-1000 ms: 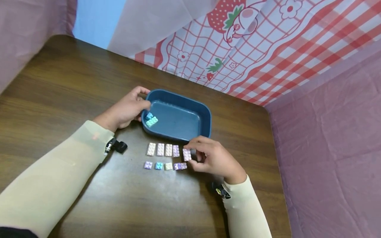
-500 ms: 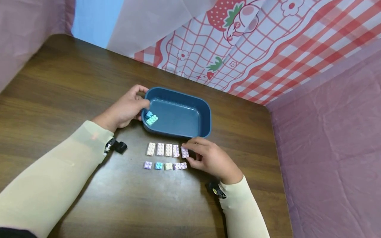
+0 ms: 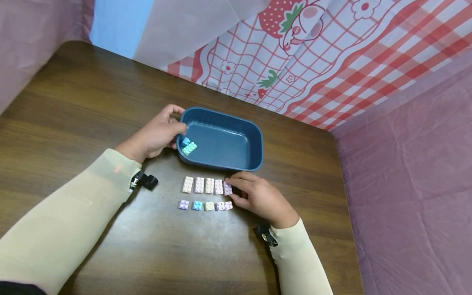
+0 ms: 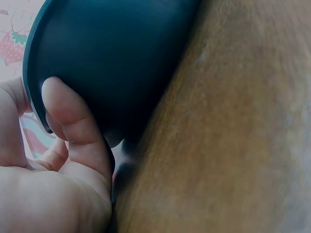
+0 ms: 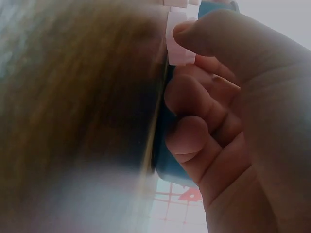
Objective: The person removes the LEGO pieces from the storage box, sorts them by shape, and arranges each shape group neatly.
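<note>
My left hand (image 3: 158,133) grips the left end of a dark blue plastic bin (image 3: 221,164), thumb over the rim; in the left wrist view its fingers (image 4: 73,111) lie against the bin's outer wall. Inside the bin's left end lie a mint toy brick (image 3: 189,148) and a blue toy brick (image 3: 185,141). My right hand (image 3: 263,196) pinches a light purple toy brick (image 3: 228,188) at the right end of the upper row of bricks. The right wrist view shows this brick (image 5: 178,41) between thumb and fingers, low at the tabletop.
Left of the held brick stand a cream brick (image 3: 187,184) and several other pale long bricks. A second row below has small square bricks, among them a blue one (image 3: 197,205) and a lilac one (image 3: 183,204). A strawberry-patterned cloth (image 3: 250,61) hangs behind the table.
My right hand has moved left with the light purple brick, bringing it up beside the last brick of the upper row. My left hand keeps its grip on the bin.
</note>
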The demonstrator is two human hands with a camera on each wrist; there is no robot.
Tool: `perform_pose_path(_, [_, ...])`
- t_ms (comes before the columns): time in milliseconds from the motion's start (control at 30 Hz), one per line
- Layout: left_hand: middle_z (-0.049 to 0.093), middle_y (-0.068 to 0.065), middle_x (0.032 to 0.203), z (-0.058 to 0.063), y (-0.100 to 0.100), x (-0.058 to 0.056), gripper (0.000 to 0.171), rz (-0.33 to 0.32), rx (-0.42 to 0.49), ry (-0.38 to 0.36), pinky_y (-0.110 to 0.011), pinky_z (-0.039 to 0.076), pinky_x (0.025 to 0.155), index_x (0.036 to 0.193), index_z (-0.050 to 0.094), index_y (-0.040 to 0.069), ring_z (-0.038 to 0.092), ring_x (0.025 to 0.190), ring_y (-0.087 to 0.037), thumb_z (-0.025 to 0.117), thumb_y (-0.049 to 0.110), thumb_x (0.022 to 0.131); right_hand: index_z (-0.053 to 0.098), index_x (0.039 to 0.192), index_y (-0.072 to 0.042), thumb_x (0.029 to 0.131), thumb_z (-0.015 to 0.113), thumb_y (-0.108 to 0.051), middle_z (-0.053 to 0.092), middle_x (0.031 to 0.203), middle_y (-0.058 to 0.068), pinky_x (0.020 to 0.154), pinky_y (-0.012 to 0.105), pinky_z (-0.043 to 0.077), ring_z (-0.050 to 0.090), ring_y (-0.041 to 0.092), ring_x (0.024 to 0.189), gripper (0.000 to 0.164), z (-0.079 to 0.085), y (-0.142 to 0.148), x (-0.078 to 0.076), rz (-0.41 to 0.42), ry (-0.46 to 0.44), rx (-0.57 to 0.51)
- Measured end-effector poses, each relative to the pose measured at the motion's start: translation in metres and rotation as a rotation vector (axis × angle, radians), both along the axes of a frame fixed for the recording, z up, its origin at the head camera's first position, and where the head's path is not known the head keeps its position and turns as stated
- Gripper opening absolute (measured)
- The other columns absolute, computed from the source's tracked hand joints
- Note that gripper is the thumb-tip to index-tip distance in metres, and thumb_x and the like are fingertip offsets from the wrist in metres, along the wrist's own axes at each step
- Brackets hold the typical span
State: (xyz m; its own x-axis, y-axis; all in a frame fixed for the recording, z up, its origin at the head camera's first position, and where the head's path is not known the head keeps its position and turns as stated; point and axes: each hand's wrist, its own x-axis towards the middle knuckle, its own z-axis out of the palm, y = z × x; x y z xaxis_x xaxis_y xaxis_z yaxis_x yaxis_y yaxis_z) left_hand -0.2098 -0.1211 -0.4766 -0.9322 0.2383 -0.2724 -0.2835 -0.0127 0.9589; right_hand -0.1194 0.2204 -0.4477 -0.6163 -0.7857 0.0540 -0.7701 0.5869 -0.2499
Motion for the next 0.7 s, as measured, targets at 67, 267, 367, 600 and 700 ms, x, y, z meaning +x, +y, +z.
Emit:
perform_pose_path(67, [0.055,-0.016,0.112,0.0001,-0.0001,0.0000,0.053,-0.002,-0.001,0.000,-0.029,0.055,0.059,0.141,0.036,0.024,0.060,0.085,-0.025,0.059,0.010,0.095,0.069,0.138,-0.016,0.097,0.074,-0.030,0.068,0.131,-0.004,0.100,0.031,0.060,0.064,0.007,0.118,0.043,-0.0002,-0.0004,-0.0004,-0.002,0.000,0.006])
perform_pose_path(267, [0.055,-0.015,0.112,0.0020,-0.0002,0.0006,0.052,-0.005,-0.005,-0.002,-0.029,0.054,0.059,0.141,0.036,0.024,0.060,0.085,-0.026,0.059,0.011,0.096,0.069,0.138,-0.017,0.099,0.073,-0.030,0.069,0.133,-0.004,0.105,0.032,0.057,0.064,0.008,0.123,0.041,-0.0013,-0.0003,-0.0020,-0.003,0.006,0.015])
perform_pose_path(367, [0.055,-0.015,0.112,0.0028,-0.0004,0.0008,0.052,-0.007,-0.005,-0.001,-0.029,0.054,0.059,0.141,0.036,0.024,0.060,0.085,-0.025,0.059,0.011,0.096,0.069,0.138,-0.017,0.099,0.072,-0.030,0.069,0.134,-0.004,0.107,0.033,0.056,0.064,0.008,0.125,0.041,-0.0018,-0.0001,-0.0028,-0.002,0.004,0.014])
perform_pose_path(600, [0.055,-0.016,0.113,0.0029,-0.0013,0.0011,0.055,-0.010,0.002,-0.007,-0.029,0.054,0.060,0.143,0.036,0.023,0.060,0.086,-0.026,0.059,0.011,0.095,0.070,0.137,-0.018,0.098,0.073,-0.030,0.070,0.134,-0.005,0.106,0.033,0.057,0.064,0.007,0.125,0.040,-0.0040,0.0007,-0.0039,-0.006,-0.004,-0.005])
perform_pose_path(700, [0.054,-0.015,0.113,0.0035,-0.0013,0.0011,0.055,-0.012,0.002,-0.005,-0.029,0.054,0.060,0.144,0.036,0.023,0.061,0.086,-0.025,0.059,0.011,0.095,0.069,0.137,-0.018,0.098,0.074,-0.030,0.070,0.134,-0.006,0.106,0.032,0.057,0.064,0.007,0.125,0.041,-0.0046,0.0011,-0.0042,-0.004,-0.004,-0.017])
